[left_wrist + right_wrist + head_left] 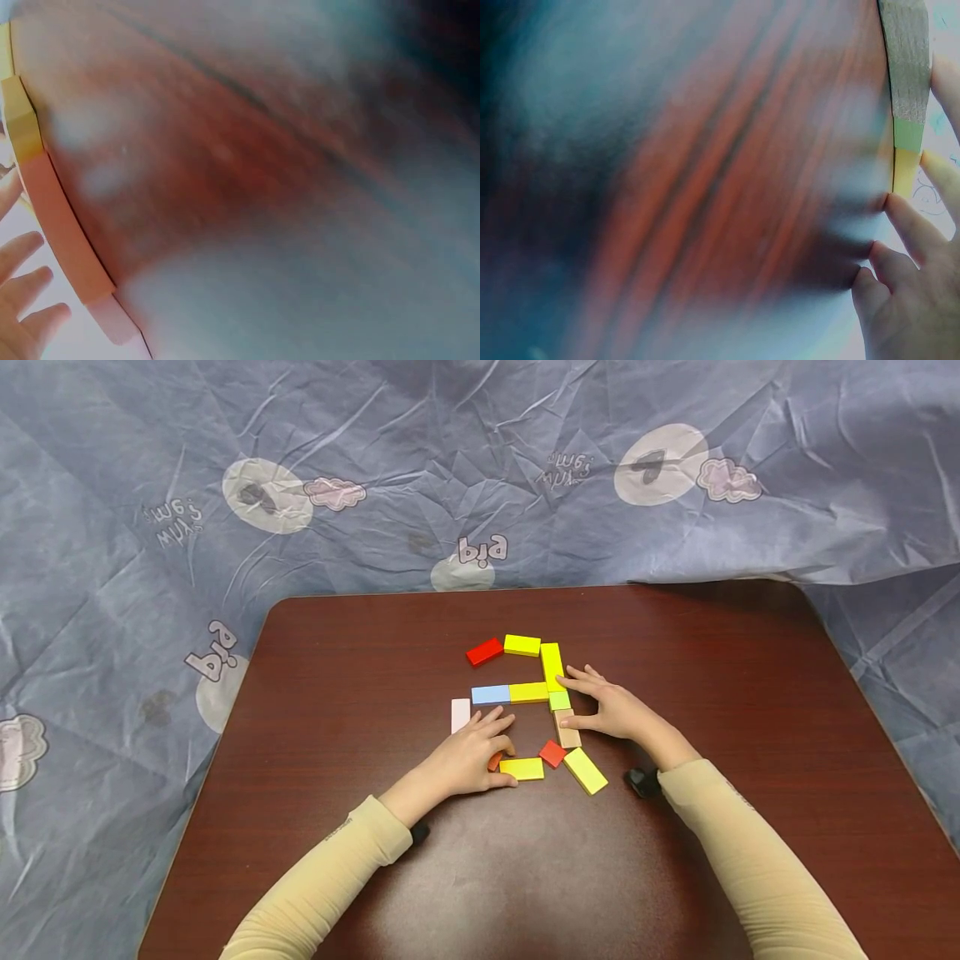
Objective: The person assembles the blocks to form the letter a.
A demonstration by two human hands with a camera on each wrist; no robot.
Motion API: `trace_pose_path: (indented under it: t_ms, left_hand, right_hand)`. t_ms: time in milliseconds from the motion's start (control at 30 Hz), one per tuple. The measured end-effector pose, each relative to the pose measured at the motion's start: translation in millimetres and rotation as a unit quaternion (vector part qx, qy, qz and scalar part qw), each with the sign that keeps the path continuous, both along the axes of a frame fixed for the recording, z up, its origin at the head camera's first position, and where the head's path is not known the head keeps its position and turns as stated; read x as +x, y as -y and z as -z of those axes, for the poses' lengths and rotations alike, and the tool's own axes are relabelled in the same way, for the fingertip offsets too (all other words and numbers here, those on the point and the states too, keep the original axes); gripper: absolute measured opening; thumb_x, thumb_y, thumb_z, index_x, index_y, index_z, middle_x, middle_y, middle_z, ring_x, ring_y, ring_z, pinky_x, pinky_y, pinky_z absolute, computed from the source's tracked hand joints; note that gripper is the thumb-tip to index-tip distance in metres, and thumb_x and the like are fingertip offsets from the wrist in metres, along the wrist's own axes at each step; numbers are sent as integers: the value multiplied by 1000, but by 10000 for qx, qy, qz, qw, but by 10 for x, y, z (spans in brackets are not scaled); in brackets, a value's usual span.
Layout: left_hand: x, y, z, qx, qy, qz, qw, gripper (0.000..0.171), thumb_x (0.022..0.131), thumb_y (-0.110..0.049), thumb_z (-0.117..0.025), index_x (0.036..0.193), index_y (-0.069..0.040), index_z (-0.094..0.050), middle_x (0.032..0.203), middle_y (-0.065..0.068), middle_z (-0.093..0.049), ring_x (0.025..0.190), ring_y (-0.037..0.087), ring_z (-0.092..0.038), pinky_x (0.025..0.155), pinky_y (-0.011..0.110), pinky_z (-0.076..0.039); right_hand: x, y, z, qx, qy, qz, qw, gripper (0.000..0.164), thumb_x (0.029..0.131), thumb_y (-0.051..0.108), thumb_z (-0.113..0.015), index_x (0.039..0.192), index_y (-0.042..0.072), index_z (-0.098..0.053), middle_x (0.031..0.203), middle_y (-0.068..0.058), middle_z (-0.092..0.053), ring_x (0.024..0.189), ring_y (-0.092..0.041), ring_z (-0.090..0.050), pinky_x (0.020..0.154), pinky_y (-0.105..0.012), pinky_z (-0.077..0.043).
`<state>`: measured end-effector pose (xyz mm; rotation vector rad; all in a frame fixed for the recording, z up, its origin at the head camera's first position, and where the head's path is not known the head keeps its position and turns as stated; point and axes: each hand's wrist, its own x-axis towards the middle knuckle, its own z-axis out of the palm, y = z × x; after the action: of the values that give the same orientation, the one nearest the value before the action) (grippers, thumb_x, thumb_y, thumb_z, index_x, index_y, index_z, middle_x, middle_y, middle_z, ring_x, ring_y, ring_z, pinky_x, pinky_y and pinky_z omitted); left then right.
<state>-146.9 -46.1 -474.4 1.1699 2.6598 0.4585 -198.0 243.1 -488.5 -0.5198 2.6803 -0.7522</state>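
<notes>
Small coloured blocks lie flat in a connected figure on the table. My left hand (474, 755) is over its lower left, fingers spread, index bent. An orange-red block (494, 762) shows partly beneath it. My left thumb is at the lower edge of a yellow block (521, 769); contact is unclear. The right hand (611, 708) reaches in from the right with spread fingers. Its thumb touches the bare-wood block (570, 736), and its index fingertip meets the upright yellow block (552, 666) near a green block (559, 701). In the right wrist view, other fingers extend past the wooden block (906, 67).
A white block (461, 714) lies beyond the left hand. Blue (491, 695) and yellow (529, 692) blocks form the middle row. Red (484, 652) and yellow (522, 645) blocks lie at the top. A red square (552, 753) and slanted yellow block (586, 771) lie lower right.
</notes>
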Motion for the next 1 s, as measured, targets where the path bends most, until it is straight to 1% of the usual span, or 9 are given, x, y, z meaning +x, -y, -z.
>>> trace_pose_path:
  t_ms: [167, 300, 400, 533, 667, 767, 833, 1000]
  left_hand:
    - [-38, 72, -28, 195, 45, -39, 9998, 40, 83, -44, -77, 108, -13, -71, 152, 16, -45, 148, 34, -31, 119, 52, -25]
    - [-71, 77, -61, 289, 178, -131, 9993, 30, 90, -35, -72, 108, -12, -72, 152, 16, -44, 148, 35, -31, 120, 51, -25]
    - [-93, 0, -73, 221, 292, -132, 9992, 27, 95, -31, -66, 114, -13, -73, 153, 14, -44, 149, 34, -29, 120, 50, -25]
    - [-107, -171, -68, 6, 490, -23, 9988, 34, 98, -32, -60, 125, -14, -69, 154, 12, -42, 150, 34, -26, 120, 49, -26]
    - [-89, -306, -60, -222, 732, 41, 9971, 38, 99, -33, -58, 132, -13, -65, 157, 10, -39, 151, 31, -23, 121, 46, -23]
    - [-65, -355, -56, -372, 870, 60, 9955, 39, 100, -33, -56, 133, -13, -63, 158, 8, -37, 152, 28, -21, 122, 44, -22]
    - [-52, -368, -54, -412, 892, 74, 9951, 40, 100, -32, -56, 134, -13, -62, 158, 7, -37, 152, 27, -21, 122, 44, -22]
    - [-46, -375, -49, -335, 894, 128, 9954, 40, 100, -30, -57, 135, -10, -61, 157, 7, -39, 152, 27, -22, 122, 45, -23]
  right_hand:
    - [0, 0, -10, -21, -15, -8, 10000, 81, 83, 43, -77, 151, 19, -42, 163, -11, -26, 152, -39, -11, 114, -64, -25]
    - [-3, 2, -10, -20, -13, -26, 10000, 81, 83, 43, -77, 151, 19, -41, 163, -12, -26, 152, -39, -12, 114, -64, -25]
    - [-3, 3, -6, -8, -8, -24, 10000, 81, 83, 43, -77, 151, 19, -41, 163, -12, -26, 152, -40, -12, 114, -64, -25]
    - [4, 8, -7, -6, 15, -21, 10000, 80, 84, 43, -77, 151, 18, -41, 163, -12, -26, 152, -40, -12, 114, -66, -25]
    - [13, 12, -10, -43, 45, -26, 10000, 80, 84, 43, -76, 152, 19, -41, 163, -12, -25, 152, -40, -11, 114, -66, -24]
    - [15, 16, -7, -44, 33, -27, 10000, 80, 84, 43, -76, 152, 19, -41, 163, -12, -25, 152, -40, -11, 114, -66, -24]
    - [15, 16, -6, -42, 25, -26, 10000, 80, 84, 43, -76, 152, 19, -41, 163, -12, -25, 152, -39, -11, 114, -66, -24]
    - [9, 4, -9, -28, 13, -24, 10000, 81, 84, 44, -76, 152, 20, -41, 163, -12, -24, 152, -39, -11, 114, -66, -24]
